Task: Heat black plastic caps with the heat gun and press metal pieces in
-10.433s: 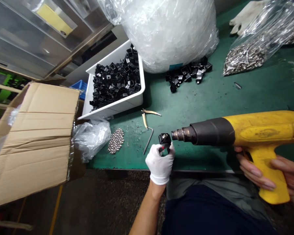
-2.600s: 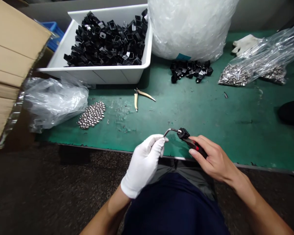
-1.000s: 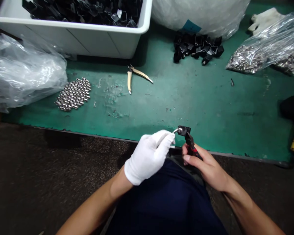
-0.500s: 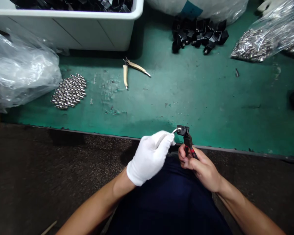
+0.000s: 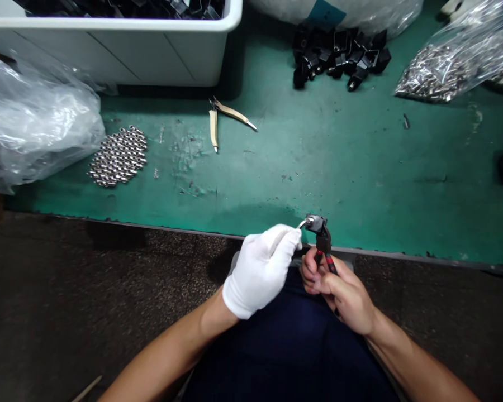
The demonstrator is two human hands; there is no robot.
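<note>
My left hand (image 5: 265, 268), in a white glove, pinches a thin shiny metal piece (image 5: 302, 224); its far end meets a small black part (image 5: 316, 223). Whether that end sits inside the part or only against it, I cannot tell. My bare right hand (image 5: 339, 285) is closed around the red-and-black handles of a pair of pliers (image 5: 323, 243). The pliers' head is at the black part, above the bench's front edge; its jaws are mostly hidden.
On the green bench (image 5: 268, 167) lie cream-handled pliers (image 5: 230, 114), a cluster of metal tubes (image 5: 119, 156) and a pile of black parts (image 5: 339, 53). A white bin (image 5: 184, 56) stands at the back left. Clear bags (image 5: 37, 123) and a bag of metal pieces (image 5: 433, 72) lie at the sides.
Both hands stay together at the black part. The part and the pliers' head have shifted slightly right and turned a little; the left hand has followed slightly right.
</note>
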